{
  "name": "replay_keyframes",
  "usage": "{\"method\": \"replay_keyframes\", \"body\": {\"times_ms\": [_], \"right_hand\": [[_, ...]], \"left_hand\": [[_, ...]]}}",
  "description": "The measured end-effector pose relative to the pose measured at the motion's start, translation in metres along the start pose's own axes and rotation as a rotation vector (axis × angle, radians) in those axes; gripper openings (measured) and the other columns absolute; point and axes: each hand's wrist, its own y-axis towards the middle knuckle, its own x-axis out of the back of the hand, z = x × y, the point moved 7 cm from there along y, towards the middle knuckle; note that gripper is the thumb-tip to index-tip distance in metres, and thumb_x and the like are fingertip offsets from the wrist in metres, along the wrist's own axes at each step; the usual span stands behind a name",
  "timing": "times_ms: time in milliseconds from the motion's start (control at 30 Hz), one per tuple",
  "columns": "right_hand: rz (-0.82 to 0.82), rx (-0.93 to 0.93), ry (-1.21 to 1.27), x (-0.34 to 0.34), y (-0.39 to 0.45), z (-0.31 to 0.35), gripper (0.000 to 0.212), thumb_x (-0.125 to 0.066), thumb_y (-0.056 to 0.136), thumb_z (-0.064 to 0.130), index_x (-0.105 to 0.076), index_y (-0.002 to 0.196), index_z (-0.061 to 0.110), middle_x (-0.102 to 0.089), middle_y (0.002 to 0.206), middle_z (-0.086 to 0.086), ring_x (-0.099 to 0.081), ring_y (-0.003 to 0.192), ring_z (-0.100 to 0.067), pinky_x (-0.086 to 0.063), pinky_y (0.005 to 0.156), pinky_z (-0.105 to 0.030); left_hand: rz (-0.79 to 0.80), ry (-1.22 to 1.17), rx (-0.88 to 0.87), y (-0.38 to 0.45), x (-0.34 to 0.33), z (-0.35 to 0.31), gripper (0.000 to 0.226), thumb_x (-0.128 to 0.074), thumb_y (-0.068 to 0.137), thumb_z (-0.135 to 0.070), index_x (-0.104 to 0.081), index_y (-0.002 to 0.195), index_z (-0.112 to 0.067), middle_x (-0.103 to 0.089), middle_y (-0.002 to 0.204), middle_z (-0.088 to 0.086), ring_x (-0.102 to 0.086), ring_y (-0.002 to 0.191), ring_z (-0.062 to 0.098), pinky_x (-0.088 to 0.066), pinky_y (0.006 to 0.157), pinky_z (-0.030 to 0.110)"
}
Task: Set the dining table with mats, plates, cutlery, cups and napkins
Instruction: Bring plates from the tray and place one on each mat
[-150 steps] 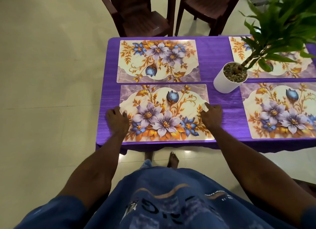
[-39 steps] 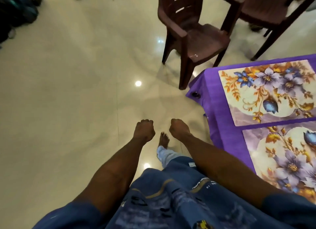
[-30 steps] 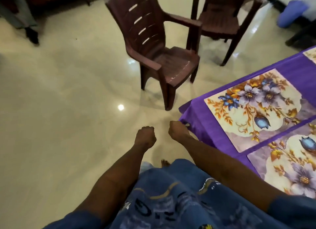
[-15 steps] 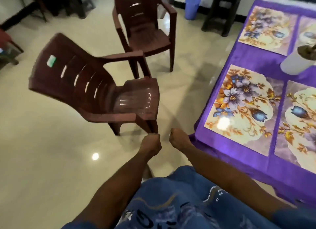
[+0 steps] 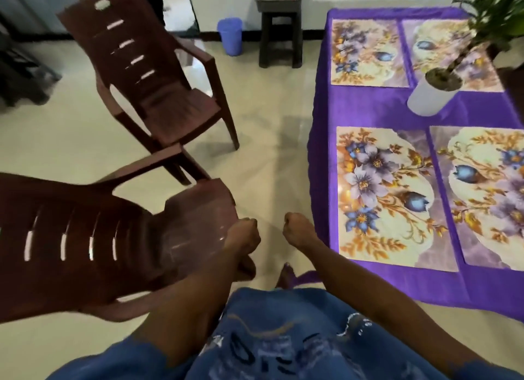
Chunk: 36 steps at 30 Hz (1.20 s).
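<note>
The dining table under a purple cloth (image 5: 382, 110) fills the right side of the head view. Several floral mats lie flat on it; the nearest mat (image 5: 388, 198) is just right of my hands, another mat (image 5: 487, 198) sits beside it, and two more mats (image 5: 365, 53) lie at the far end. No plates, cutlery, cups or napkins are in view. My left hand (image 5: 243, 235) and my right hand (image 5: 297, 232) are held out in front of me as fists, holding nothing. My right hand is beside the table's left edge, off the cloth.
A white pot with a green plant (image 5: 428, 98) stands on the cloth between the mats. A brown plastic chair (image 5: 85, 238) is close on my left, its seat edge under my left hand. A second chair (image 5: 158, 81), a blue bin (image 5: 230, 36) and a dark stool (image 5: 279, 30) stand further off.
My hands left the mat they were pressing and curled into fists. I have turned and walked around the table's end, so the chairs are now at my left and all the mats show.
</note>
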Motion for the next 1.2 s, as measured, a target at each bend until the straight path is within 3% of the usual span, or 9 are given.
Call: {"method": "replay_keyframes", "body": {"times_ms": [67, 200, 300, 533, 767, 967, 1200], "right_hand": [[-0.020, -0.025, 0.026, 0.016, 0.025, 0.000, 0.023, -0.044, 0.087, 0.008, -0.061, 0.102, 0.004, -0.064, 0.110, -0.017, -0.060, 0.100, -0.034, -0.045, 0.077, -0.033], [-0.072, -0.068, 0.031, 0.054, 0.064, -0.004, 0.018, -0.047, 0.084, 0.005, -0.060, 0.095, 0.001, -0.064, 0.104, -0.020, -0.061, 0.096, -0.038, -0.043, 0.072, -0.033], [-0.094, -0.112, 0.042, 0.074, 0.089, -0.009, 0.016, -0.047, 0.083, 0.003, -0.060, 0.092, 0.000, -0.065, 0.100, -0.021, -0.061, 0.093, -0.039, -0.038, 0.067, -0.031], [-0.121, -0.206, 0.050, 0.105, 0.169, -0.015, 0.020, -0.045, 0.088, 0.007, -0.061, 0.099, 0.003, -0.066, 0.105, -0.017, -0.062, 0.097, -0.038, -0.042, 0.072, -0.031], [-0.052, -0.241, 0.044, 0.142, 0.323, 0.007, 0.024, -0.045, 0.085, 0.005, -0.061, 0.102, 0.003, -0.065, 0.106, -0.017, -0.062, 0.096, -0.035, -0.048, 0.076, -0.034], [0.006, -0.227, 0.073, 0.194, 0.468, 0.076, 0.018, -0.047, 0.086, 0.008, -0.061, 0.098, 0.006, -0.065, 0.108, -0.015, -0.062, 0.095, -0.033, -0.045, 0.073, -0.032], [0.002, -0.162, 0.050, 0.271, 0.626, 0.118, 0.022, -0.047, 0.087, 0.011, -0.061, 0.103, 0.006, -0.064, 0.112, -0.016, -0.061, 0.100, -0.036, -0.050, 0.082, -0.037]], "left_hand": [[-0.063, 0.062, -0.057, 0.025, 0.033, -0.014, 0.020, -0.044, 0.089, -0.016, -0.059, 0.100, -0.008, -0.062, 0.106, 0.012, -0.061, 0.098, 0.031, -0.050, 0.078, 0.036], [-0.044, 0.145, -0.108, 0.080, 0.065, -0.030, 0.015, -0.046, 0.087, -0.013, -0.059, 0.093, -0.007, -0.064, 0.104, 0.015, -0.061, 0.096, 0.033, -0.045, 0.072, 0.034], [-0.013, 0.202, -0.150, 0.112, 0.078, -0.053, 0.019, -0.045, 0.085, -0.010, -0.059, 0.097, -0.007, -0.063, 0.109, 0.015, -0.059, 0.100, 0.035, -0.047, 0.076, 0.036], [0.012, 0.232, -0.223, 0.210, 0.103, -0.107, 0.021, -0.047, 0.090, -0.015, -0.060, 0.104, -0.006, -0.063, 0.111, 0.015, -0.058, 0.103, 0.035, -0.046, 0.080, 0.037], [-0.011, 0.218, -0.247, 0.371, 0.179, -0.109, 0.019, -0.048, 0.087, -0.012, -0.061, 0.099, -0.006, -0.064, 0.108, 0.015, -0.059, 0.100, 0.036, -0.044, 0.075, 0.035], [0.000, 0.281, -0.264, 0.502, 0.279, -0.087, 0.018, -0.046, 0.091, -0.011, -0.060, 0.098, -0.002, -0.064, 0.105, 0.020, -0.060, 0.101, 0.039, -0.048, 0.078, 0.039], [-0.036, 0.277, -0.238, 0.636, 0.366, -0.127, 0.023, -0.044, 0.090, -0.015, -0.061, 0.105, -0.009, -0.063, 0.111, 0.013, -0.058, 0.104, 0.033, -0.049, 0.084, 0.039]]}}
